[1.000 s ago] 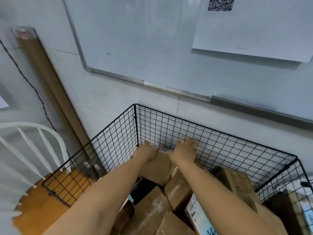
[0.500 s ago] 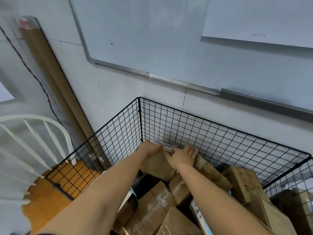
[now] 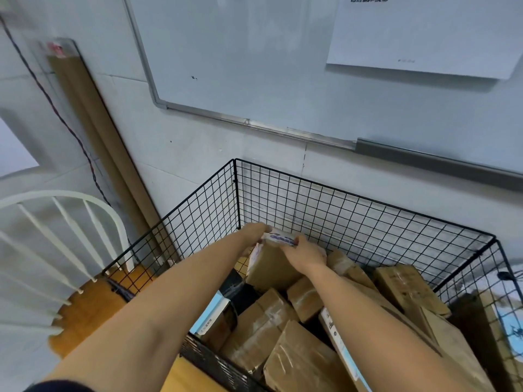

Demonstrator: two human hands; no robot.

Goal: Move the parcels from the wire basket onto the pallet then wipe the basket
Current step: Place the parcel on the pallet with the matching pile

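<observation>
Since the earlier frame the brown parcel point(image 3: 271, 267) has come up out of the far left corner of the wire basket point(image 3: 353, 195) and tipped, so that one broad cardboard face now turns toward the camera and a band of white printed tape point(image 3: 281, 239) shows along its upper end, where a moment ago both hands lay flat over it. From the head view, the left hand point(image 3: 254, 232) reaches in over the near rim, and its fingers curl round the parcel's upper left end, just beside the tape. The right hand point(image 3: 305, 254) grips the upper right corner, fingers wrapped over the edge and out of sight behind the box. Held between the two hands, the parcel stands tilted inside the basket, its lower end among the other parcels point(image 3: 300, 360); whether it rests on them or hangs clear I cannot tell. Those parcels, brown cartons wrapped in clear tape, lie heaped at all angles across the basket's middle and right side, some with white labels. Behind the basket's back wall runs a pale wall carrying a whiteboard point(image 3: 254, 52), with a sheet of paper point(image 3: 418, 38) fixed to it at the upper right. A long cardboard strip point(image 3: 96, 131) leans against the wall to the left, and a white spindle-back chair point(image 3: 70, 194) with a wooden seat stands just beside the basket's left wall
</observation>
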